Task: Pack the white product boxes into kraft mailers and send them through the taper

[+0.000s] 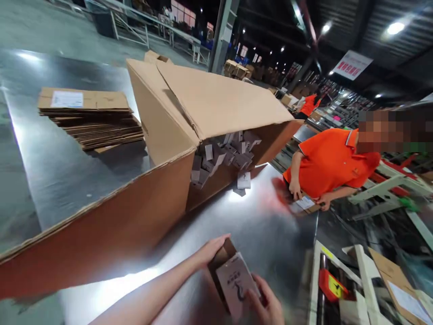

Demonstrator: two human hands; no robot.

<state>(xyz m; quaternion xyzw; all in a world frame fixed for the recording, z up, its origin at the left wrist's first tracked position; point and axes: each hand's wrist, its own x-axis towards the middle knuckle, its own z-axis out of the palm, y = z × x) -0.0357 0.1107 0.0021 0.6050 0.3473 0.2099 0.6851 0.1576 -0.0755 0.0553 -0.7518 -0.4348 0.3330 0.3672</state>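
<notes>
Fingers (262, 285) of the right hand (269, 304) closed on a white printed box (235, 280), set against the open end of a small brown carton (230, 247); depth inside, cannot tell. Left hand (212, 250) grips that carton's far end. Both above metal counter (270, 239). Beyond: large carton (230, 99), open toward counter, small boxes (233, 158) heaped inside; one pale box (243, 180) at its opening. Left: stacked flattened cartons (101, 122). Right: person in orange shirt (334, 162) holding labelled parcel (306, 204).

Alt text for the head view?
A person's left hand holds a small open brown cardboard box while the right hand grips a flat white printed carton at its opening. Beyond, a large open brown cardboard box holds pale cartons; at right, an orange-shirted co-worker holds a brown cardboard box.
</notes>
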